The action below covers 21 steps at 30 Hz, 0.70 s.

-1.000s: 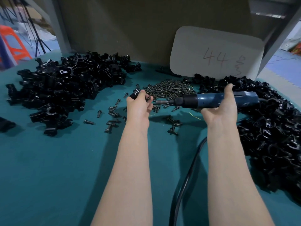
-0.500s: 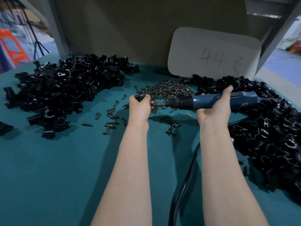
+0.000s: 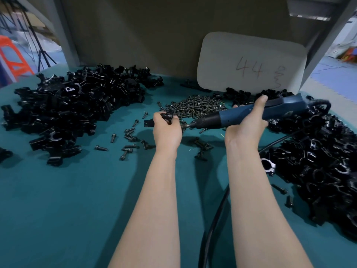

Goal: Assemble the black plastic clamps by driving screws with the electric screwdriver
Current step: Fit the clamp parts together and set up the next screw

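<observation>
The fingers of your left hand (image 3: pixel 167 132) are curled tight round a black clamp (image 3: pixel 152 122), one end of which sticks out to the left of your knuckles. Your right hand (image 3: pixel 246 128) is wrapped round the blue body of the electric screwdriver (image 3: pixel 278 110), one finger reaching up over its top. The tool points left and slightly down, its bit (image 3: pixel 187 125) meeting the clamp at the side of your left hand. Both forearms stretch forward side by side over the middle of the tabletop (image 3: pixel 67 209), hands lifted off the cloth. The screw pile (image 3: pixel 195 105) lies just beyond them toward the far edge; clamp heaps sit by the left edge (image 3: pixel 73 111) and the right edge (image 3: pixel 318 167).
</observation>
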Tool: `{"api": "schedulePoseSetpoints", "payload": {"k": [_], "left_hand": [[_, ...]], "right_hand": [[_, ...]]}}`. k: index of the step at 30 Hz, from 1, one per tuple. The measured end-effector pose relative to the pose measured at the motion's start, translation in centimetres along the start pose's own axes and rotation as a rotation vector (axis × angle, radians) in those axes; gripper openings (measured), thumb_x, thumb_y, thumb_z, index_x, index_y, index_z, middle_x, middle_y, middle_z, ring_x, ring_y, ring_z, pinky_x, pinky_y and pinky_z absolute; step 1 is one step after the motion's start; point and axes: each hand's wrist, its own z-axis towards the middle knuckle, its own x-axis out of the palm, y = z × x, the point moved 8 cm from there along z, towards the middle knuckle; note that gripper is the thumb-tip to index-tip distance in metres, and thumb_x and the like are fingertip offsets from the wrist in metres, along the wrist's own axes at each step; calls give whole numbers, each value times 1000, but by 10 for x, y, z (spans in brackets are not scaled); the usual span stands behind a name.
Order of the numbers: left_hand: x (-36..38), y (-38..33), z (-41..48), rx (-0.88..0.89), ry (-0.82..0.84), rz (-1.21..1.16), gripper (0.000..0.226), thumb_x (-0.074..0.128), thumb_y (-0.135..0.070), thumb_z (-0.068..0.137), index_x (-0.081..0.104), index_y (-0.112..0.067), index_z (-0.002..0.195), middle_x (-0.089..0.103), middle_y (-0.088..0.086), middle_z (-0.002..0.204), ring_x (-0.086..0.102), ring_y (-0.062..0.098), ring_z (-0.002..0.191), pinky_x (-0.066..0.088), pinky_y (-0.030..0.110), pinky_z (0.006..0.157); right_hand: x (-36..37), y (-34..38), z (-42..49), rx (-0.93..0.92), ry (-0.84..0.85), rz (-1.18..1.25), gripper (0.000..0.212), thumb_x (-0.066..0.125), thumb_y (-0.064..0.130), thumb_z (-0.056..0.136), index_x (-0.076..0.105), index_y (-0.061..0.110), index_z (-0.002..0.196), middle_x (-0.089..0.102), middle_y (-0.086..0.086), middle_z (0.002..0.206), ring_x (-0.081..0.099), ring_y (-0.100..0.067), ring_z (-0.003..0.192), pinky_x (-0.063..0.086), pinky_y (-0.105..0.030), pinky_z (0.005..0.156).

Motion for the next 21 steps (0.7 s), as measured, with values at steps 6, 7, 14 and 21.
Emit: {"api": "schedulePoseSetpoints", "payload": {"k": [6,7,14,21], "left_hand": [[-3,-4,-3,20,-62,-90,15,45,-23,101,36,-12,105,43,-7,81,40,2,67,35,4,43],[-2,-4,-2,27,-67,-104,14,45,-22,101,35,-12,105,43,-7,81,40,2,67,33,1,41],[-3,-3,-2,35,-78,-144,13,45,-21,102,35,-12,104,46,-8,81,43,2,67,32,0,42],[1,0,-2,2,-26,-237,12,46,-22,101,37,-15,101,52,-8,84,56,10,85,45,25,78]], "right_hand": [[1,2,-3,-39,-29,42,34,53,36,97,31,18,114,52,-1,114,58,-18,103,49,-21,76],[1,2,-3,-40,-28,59,33,53,35,97,31,18,113,52,1,108,59,-16,98,49,-20,72],[5,1,-9,-31,-9,23,30,53,36,97,34,19,113,51,-4,122,57,-18,106,48,-24,84],[8,8,-11,-67,-4,4,60,54,36,96,23,14,144,51,-7,134,59,-17,108,51,-26,91]]}}
